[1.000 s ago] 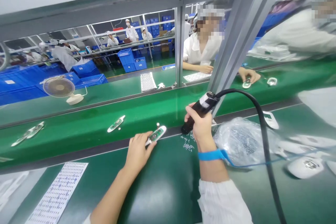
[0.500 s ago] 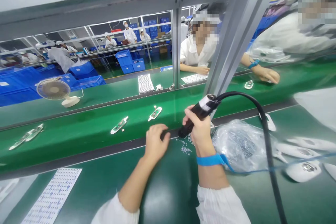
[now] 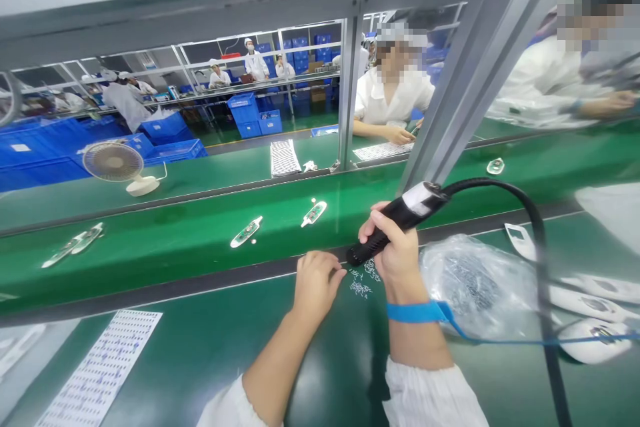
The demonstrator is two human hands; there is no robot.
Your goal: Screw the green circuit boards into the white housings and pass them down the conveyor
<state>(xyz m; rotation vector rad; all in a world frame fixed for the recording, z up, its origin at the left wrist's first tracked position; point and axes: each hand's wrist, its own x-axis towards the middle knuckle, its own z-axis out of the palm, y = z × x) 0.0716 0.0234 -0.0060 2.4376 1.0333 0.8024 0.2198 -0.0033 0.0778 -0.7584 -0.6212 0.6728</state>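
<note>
Wrapping all fingers of right hand (image 3: pixel 393 247) round black electric screwdriver (image 3: pixel 413 203), tip angled down toward the mat, rigid barrel best held mid-body, black cord (image 3: pixel 535 220) arcing off to the right and adding some drag; wearing blue wrist strap (image 3: pixel 415 311) on that wrist; bunching left hand (image 3: pixel 317 287), fingertips close together, just beside tiny loose screws (image 3: pixel 361 288) on green mat (image 3: pixel 340 360), cannot tell if pinching one; screws looking very light, fiddly, easily scattered, needing a fingertip pinch by the shank; sitting clear plastic bag (image 3: pixel 475 290) right of the wrist; lying white-cased circuit boards (image 3: pixel 314 213) on green conveyor belt (image 3: pixel 175 267) just beyond the mat edge
</note>
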